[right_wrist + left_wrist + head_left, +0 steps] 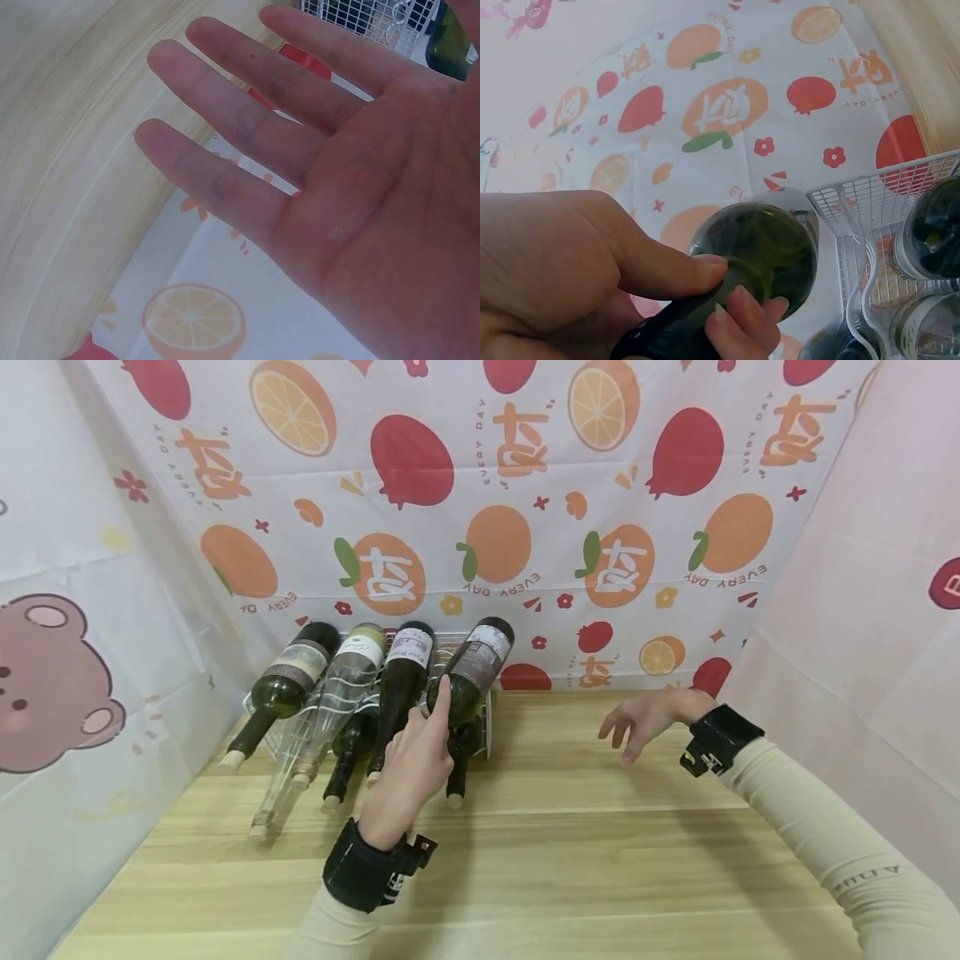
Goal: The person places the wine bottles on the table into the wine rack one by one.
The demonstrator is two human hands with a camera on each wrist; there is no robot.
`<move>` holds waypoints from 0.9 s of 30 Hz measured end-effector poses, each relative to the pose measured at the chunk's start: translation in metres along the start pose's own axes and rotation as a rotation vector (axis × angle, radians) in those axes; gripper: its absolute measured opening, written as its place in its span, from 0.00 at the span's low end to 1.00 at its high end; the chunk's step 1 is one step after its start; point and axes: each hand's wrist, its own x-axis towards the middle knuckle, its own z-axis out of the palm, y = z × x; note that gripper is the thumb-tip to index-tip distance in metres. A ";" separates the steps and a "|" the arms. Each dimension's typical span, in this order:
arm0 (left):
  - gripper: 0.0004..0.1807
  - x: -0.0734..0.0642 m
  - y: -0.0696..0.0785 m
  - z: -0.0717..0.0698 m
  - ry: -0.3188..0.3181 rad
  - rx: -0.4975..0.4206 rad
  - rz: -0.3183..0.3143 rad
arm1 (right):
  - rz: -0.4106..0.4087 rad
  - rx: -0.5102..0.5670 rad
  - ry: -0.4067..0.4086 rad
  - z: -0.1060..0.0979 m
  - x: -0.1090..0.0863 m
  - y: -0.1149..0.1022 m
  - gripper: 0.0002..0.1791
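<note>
My left hand (414,762) grips the neck of a green wine bottle (480,667) with a pale label, its base tilted up and away. In the left wrist view, thumb and fingers wrap round the neck just below the shoulder of that bottle (761,244). It is at the right end of a white wire rack (489,722); whether it touches the rack cannot be told. My right hand (647,720) hovers over the table to the right, holding nothing. Its fingers are spread and relaxed in the right wrist view.
Several corked bottles lie in the rack, necks toward me: a green one (291,677) at the left, a clear one (352,664), a dark one (403,672), and others below. The wooden table (570,860) meets a fruit-print curtain (555,552) behind, with curtains at both sides.
</note>
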 end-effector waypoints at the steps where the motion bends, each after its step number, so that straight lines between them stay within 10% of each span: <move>1: 0.48 0.001 0.000 -0.001 -0.007 -0.008 -0.008 | 0.008 0.005 0.002 0.000 -0.001 0.000 0.39; 27: 0.47 0.023 0.001 0.012 -0.060 -0.117 -0.101 | 0.029 0.016 -0.015 0.008 0.002 -0.004 0.38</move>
